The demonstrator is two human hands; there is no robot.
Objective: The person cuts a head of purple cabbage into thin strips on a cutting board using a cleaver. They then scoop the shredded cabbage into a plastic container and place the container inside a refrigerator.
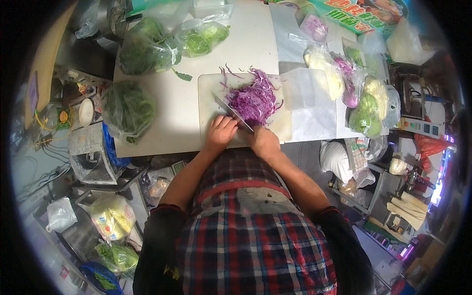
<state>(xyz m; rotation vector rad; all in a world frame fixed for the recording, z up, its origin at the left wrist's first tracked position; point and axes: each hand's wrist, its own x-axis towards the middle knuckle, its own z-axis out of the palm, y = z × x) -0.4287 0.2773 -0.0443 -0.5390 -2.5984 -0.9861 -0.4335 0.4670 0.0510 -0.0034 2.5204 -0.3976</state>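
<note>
My right hand [265, 142] grips a kitchen knife [233, 112] near the front edge of a white cutting board [210, 88]. The blade points away and to the left. A heap of shredded purple cabbage [254, 97] lies along the blade's right side, with loose shreds scattered at the far edge of the board. Just left of the blade, my left hand [222, 132] rests with its fingers bent near the board's front edge. Whatever is under those fingers is hidden.
The board lies on a white table [169, 110]. Bagged leafy greens [129, 107] sit at the left, with more bagged greens [147, 46] behind. To the right are a bag of pale vegetables [322, 70], bagged purple cabbage [346, 79] and a bagged green vegetable [365, 116].
</note>
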